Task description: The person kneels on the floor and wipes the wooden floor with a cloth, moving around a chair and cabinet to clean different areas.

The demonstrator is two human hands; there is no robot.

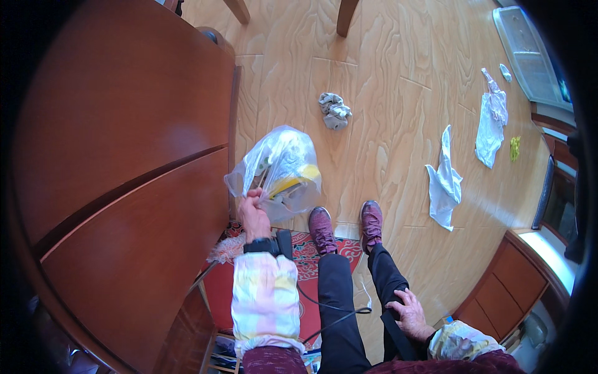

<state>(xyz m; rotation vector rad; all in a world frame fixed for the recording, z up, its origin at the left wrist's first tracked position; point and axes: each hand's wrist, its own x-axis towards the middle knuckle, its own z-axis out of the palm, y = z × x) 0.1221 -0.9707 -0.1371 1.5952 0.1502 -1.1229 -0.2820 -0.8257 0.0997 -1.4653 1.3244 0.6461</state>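
A clear plastic bag (293, 146) hangs low over the wooden floor, with something yellow and some pale items showing through it. Its gathered edge is pinched in the fingers of my left hand (254, 218), which is closed. My right hand (412, 316) lies on my right leg near the knee, open, its fingers spread over the dark trousers. Beyond the bag, a crumpled grey-and-white cloth (335, 111) sits on the floor. What exactly the bag holds is blurred by the plastic.
White cloth or plastic pieces (444, 184) (490, 128) and a small yellow-green item (515, 149) lie on the floor at right. A tall reddish-brown cabinet (124, 124) stands close on the left. Under my feet is a red patterned mat (308, 265), with a black cable (327, 306) nearby.
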